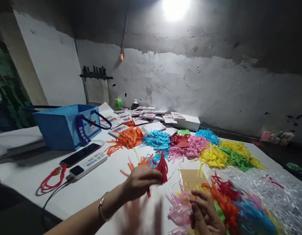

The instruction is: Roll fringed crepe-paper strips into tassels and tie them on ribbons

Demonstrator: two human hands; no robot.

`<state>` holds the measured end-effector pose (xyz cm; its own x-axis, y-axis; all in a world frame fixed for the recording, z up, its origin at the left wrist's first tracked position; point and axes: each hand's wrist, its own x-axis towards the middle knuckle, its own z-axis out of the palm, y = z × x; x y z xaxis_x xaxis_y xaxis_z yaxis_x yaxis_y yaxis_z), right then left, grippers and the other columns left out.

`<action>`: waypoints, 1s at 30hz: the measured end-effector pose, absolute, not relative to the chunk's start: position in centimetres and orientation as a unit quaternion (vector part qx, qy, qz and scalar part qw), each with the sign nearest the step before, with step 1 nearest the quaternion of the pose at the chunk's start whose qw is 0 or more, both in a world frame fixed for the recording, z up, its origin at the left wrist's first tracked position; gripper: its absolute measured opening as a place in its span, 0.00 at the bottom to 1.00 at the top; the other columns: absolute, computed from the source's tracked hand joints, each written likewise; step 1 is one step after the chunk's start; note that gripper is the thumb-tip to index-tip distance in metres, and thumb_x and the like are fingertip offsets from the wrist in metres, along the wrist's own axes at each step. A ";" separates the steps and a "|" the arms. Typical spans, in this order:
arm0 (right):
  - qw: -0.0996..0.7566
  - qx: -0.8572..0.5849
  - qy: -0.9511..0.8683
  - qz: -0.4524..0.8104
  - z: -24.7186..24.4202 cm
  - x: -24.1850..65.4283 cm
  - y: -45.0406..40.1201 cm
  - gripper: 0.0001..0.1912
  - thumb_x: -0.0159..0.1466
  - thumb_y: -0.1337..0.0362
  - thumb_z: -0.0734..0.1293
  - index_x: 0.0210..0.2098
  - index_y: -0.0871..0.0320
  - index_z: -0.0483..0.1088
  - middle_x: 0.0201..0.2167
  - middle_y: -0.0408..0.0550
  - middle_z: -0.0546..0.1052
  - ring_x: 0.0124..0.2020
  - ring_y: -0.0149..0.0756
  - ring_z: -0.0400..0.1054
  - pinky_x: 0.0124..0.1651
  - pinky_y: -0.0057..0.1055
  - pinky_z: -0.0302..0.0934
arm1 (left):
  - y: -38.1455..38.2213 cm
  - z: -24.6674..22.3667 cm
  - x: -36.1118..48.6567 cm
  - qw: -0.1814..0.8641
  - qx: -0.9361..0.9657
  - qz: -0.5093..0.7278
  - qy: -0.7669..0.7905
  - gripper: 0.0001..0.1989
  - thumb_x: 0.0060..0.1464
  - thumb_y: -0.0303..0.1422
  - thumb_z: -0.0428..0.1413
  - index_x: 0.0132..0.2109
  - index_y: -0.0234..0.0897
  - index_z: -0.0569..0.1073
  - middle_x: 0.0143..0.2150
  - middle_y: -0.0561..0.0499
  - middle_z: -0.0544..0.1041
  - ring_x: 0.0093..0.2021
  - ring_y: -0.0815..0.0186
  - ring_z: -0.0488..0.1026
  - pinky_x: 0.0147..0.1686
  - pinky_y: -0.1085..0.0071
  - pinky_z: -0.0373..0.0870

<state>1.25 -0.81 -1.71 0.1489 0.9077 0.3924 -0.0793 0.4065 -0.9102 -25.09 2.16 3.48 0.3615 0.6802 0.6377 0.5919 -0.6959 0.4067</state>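
My left hand (143,180), with a silver bangle at the wrist, is closed on a small red paper tassel (162,167), above the white table. Orange and blue strips show just behind its fingers. My right hand (206,213) is pinched at the lower right, in front of a pink tassel bunch (179,209); a thin string seems to be at its fingertips, too small to make out surely. A brown card (193,178) lies between and beyond the hands. Mixed orange, red and blue tassels (229,205) lie right of my right hand.
Colored tassel piles, orange (130,137), blue (157,140), pink (195,146) and yellow (214,156), cross the table. Behind them are flat printed packs (148,116). A blue bag (65,127), phone (81,154) and power bank (88,164) stand left; clear plastic wrap (270,189) lies right.
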 end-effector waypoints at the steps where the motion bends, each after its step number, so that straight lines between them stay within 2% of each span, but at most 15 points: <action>1: 0.643 -0.365 -0.517 0.431 -0.7 0.6 -1.0 0.15 0.58 0.50 0.73 0.31 0.55 0.80 0.49 0.55 0.78 0.15 0.23 0.64 0.16 0.25 0.59 | 0.5 3.4 -24.5 0.054 0.830 0.411 0.374 0.16 0.63 0.41 0.55 0.37 0.40 0.85 0.32 0.39 0.84 0.31 0.57 0.80 0.33 0.64 0.71; 3: 0.589 -0.326 -0.504 0.541 1.0 -0.6 -1.2 0.16 0.57 0.49 0.74 0.31 0.57 0.79 0.58 0.57 0.72 0.15 0.18 0.62 0.16 0.23 0.57 | -2.3 3.2 -23.4 0.060 0.848 0.390 0.354 0.10 0.59 0.35 0.59 0.43 0.41 0.85 0.27 0.41 0.83 0.25 0.58 0.77 0.29 0.65 0.69; 5: 0.508 -0.296 -0.493 0.642 2.1 -1.7 -1.3 0.18 0.56 0.48 0.75 0.31 0.58 0.78 0.54 0.57 0.75 0.15 0.18 0.61 0.15 0.21 0.54 | -4.2 3.0 -22.6 0.081 0.863 0.366 0.339 0.12 0.56 0.32 0.61 0.47 0.43 0.84 0.25 0.43 0.82 0.24 0.59 0.76 0.28 0.66 0.68; 7: 0.443 -0.280 -0.474 0.708 2.4 -2.1 -1.3 0.20 0.54 0.48 0.76 0.32 0.59 0.77 0.34 0.49 0.80 0.14 0.19 0.58 0.15 0.19 0.49 | -5.3 2.5 -22.2 0.114 0.875 0.341 0.325 0.13 0.53 0.32 0.63 0.46 0.44 0.84 0.27 0.42 0.82 0.26 0.57 0.76 0.30 0.65 0.70; 9: 0.428 -0.274 -0.458 0.729 2.2 -2.1 -1.5 0.20 0.54 0.48 0.77 0.31 0.59 0.77 0.18 0.38 0.70 0.12 0.18 0.52 0.14 0.18 0.45 | -6.0 1.7 -22.5 0.132 0.889 0.308 0.313 0.10 0.54 0.30 0.62 0.43 0.44 0.85 0.30 0.40 0.83 0.29 0.54 0.78 0.33 0.62 0.72; 11: 0.469 -0.289 -0.477 0.685 1.7 -1.7 -1.9 0.19 0.55 0.49 0.76 0.29 0.59 0.76 0.19 0.37 0.69 0.12 0.18 0.50 0.14 0.18 0.44 | -6.6 1.0 -23.0 0.127 0.900 0.296 0.294 0.11 0.57 0.27 0.59 0.42 0.45 0.85 0.35 0.38 0.84 0.30 0.54 0.78 0.34 0.61 0.71; 13: 0.543 -0.329 -0.526 0.565 1.2 -1.4 -2.5 0.16 0.58 0.50 0.74 0.29 0.58 0.77 0.29 0.44 0.75 0.18 0.23 0.62 0.19 0.21 0.56 | -7.1 0.4 -23.5 0.136 0.876 0.353 0.298 0.12 0.58 0.28 0.58 0.45 0.44 0.84 0.43 0.37 0.84 0.33 0.54 0.79 0.36 0.62 0.72; 15: 0.592 -0.365 -0.577 0.428 0.6 -1.6 -3.3 0.13 0.62 0.53 0.72 0.29 0.56 0.78 0.37 0.48 0.78 0.33 0.33 0.73 0.34 0.26 0.68 | -7.6 0.0 -23.5 0.173 0.797 0.463 0.348 0.13 0.59 0.31 0.57 0.49 0.43 0.81 0.49 0.36 0.81 0.36 0.55 0.79 0.36 0.64 0.73; 17: 0.600 -0.377 -0.615 0.346 0.1 -2.2 -4.1 0.11 0.64 0.56 0.70 0.30 0.54 0.78 0.39 0.49 0.79 0.43 0.39 0.74 0.46 0.29 0.68 | -8.0 -0.1 -22.6 0.218 0.697 0.535 0.424 0.15 0.60 0.34 0.58 0.54 0.44 0.78 0.54 0.37 0.79 0.36 0.58 0.78 0.35 0.67 0.73; 20: 0.584 -0.356 -0.649 0.333 -0.7 -3.4 -5.2 0.10 0.66 0.57 0.68 0.31 0.53 0.78 0.37 0.49 0.79 0.42 0.38 0.75 0.45 0.28 0.69 | -8.2 -0.2 -20.3 0.305 0.629 0.540 0.469 0.19 0.57 0.35 0.62 0.56 0.45 0.77 0.52 0.42 0.80 0.40 0.59 0.78 0.41 0.67 0.73; 22: 0.584 -0.348 -0.645 0.350 -1.2 -3.7 -5.7 0.11 0.66 0.56 0.67 0.32 0.54 0.78 0.40 0.50 0.78 0.37 0.36 0.75 0.40 0.28 0.70 | -8.1 -0.3 -18.9 0.388 0.591 0.546 0.450 0.18 0.56 0.38 0.63 0.53 0.43 0.78 0.46 0.44 0.82 0.42 0.58 0.77 0.44 0.67 0.72; 24: 0.592 -0.367 -0.619 0.363 -1.6 -3.3 -6.1 0.13 0.66 0.55 0.67 0.33 0.55 0.78 0.45 0.51 0.78 0.27 0.30 0.72 0.30 0.26 0.69 | -8.0 -0.4 -18.2 0.480 0.517 0.564 0.429 0.16 0.56 0.41 0.64 0.48 0.39 0.80 0.38 0.46 0.81 0.38 0.61 0.76 0.39 0.71 0.71; 26: 0.597 -0.397 -0.597 0.359 -1.9 -2.5 -6.4 0.12 0.66 0.54 0.67 0.36 0.55 0.78 0.41 0.49 0.79 0.19 0.25 0.66 0.23 0.24 0.65 | -7.9 -0.5 -18.1 0.579 0.433 0.566 0.396 0.17 0.51 0.42 0.68 0.43 0.36 0.80 0.34 0.49 0.79 0.33 0.66 0.75 0.34 0.74 0.69; 28: 0.593 -0.411 -0.606 0.334 -2.1 -1.8 -6.8 0.11 0.66 0.55 0.67 0.38 0.54 0.79 0.32 0.45 0.79 0.21 0.28 0.69 0.27 0.24 0.65 | -7.8 -0.8 -18.3 0.672 0.358 0.549 0.344 0.17 0.44 0.40 0.71 0.38 0.34 0.80 0.32 0.49 0.79 0.30 0.68 0.74 0.33 0.75 0.68; 30: 0.580 -0.401 -0.640 0.306 -2.0 -1.5 -7.2 0.10 0.67 0.56 0.67 0.38 0.52 0.79 0.28 0.43 0.79 0.27 0.32 0.73 0.34 0.24 0.66 | -7.6 -1.2 -18.5 0.728 0.305 0.535 0.300 0.17 0.39 0.36 0.73 0.35 0.32 0.80 0.29 0.50 0.78 0.28 0.69 0.74 0.32 0.76 0.68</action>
<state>-1.48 -7.18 -2.03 -0.0063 0.8683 0.4960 0.1581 0.4907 -0.8569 -18.48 -7.58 -1.23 0.2475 0.9625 -0.1108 -0.5963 0.2414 0.7656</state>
